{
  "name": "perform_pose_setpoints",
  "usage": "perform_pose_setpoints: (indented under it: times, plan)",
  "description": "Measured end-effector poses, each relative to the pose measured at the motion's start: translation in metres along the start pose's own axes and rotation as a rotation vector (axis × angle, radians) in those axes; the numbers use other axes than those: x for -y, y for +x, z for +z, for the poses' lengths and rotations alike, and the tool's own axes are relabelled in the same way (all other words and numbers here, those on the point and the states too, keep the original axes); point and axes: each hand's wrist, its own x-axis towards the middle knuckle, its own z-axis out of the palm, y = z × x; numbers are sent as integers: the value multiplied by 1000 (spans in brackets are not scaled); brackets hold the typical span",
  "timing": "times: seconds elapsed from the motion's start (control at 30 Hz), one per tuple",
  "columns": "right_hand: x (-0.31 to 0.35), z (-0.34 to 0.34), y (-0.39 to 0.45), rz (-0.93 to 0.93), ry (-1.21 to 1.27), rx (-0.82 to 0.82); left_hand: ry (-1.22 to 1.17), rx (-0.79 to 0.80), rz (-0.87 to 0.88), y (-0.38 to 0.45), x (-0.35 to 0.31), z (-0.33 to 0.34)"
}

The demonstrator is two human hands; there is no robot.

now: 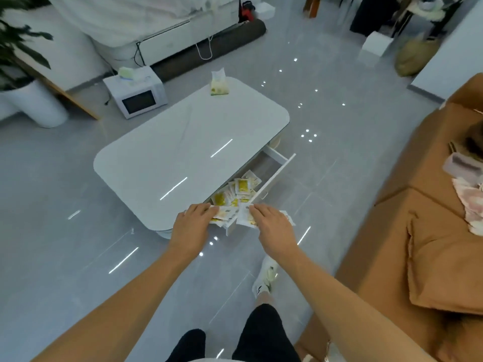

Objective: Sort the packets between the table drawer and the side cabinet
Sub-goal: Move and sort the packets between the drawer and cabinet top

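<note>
Grey shiny floor [65, 178] all around, with a white coffee table [183, 142] in the middle.

Left hand [192, 226] at the near corner of the table, fingers curled round a small bunch of packets [225, 214]. Right hand [271, 226] just beside it, over the near end of the drawer front, holding more packets [245, 218] under bent fingers. Both hands close together, each with its own bunch.

Open drawer [274, 176] sticking out from the table's right side. More yellow-and-white packets [241, 185] lying loose in a heap at its near end; far end bare.

Packets probably very light, thin, floppy and a bit slippery, so likely to slide out of a bunch. Best pinched flat between thumb and fingers, near the middle of the stack, edges lined up.

Tissue pack [219, 84] at the table's far edge. Microwave [137, 96] on the floor beyond. Brown sofa [431, 231] at the right. Side cabinet not clearly in view.
</note>
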Motion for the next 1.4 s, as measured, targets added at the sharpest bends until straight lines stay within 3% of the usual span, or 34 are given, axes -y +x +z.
perform_pose_setpoints:
  times: [0.2, 0.4, 0.63, 0.83, 1.0, 1.17, 1.27, 1.4]
  plan:
    - [-96, 56, 151, -62, 24, 136, -6, 58, -154, 129, 19, 55]
    - [-177, 161, 275, -217, -45, 277, -128, 109, -250, 242, 36, 174]
    - [-244, 308, 364, -316, -114, 340, -155, 224, -324, 316, 70, 335]
    - [-257, 385, 408, -341, -152, 443, -122, 276, -387, 361, 105, 409]
    - [-259, 411, 431, -303, -173, 457, -129, 247, -495, 392, 116, 429]
    - [-249, 404, 423, -228, -216, 558, -153, 212, -447, 386, 114, 419]
    - [-237, 375, 407, -189, -174, 590, -143, 234, -372, 369, 101, 388]
    - [-221, 299, 388, -79, -93, 466, -198, 215, -292, 344, 77, 316]
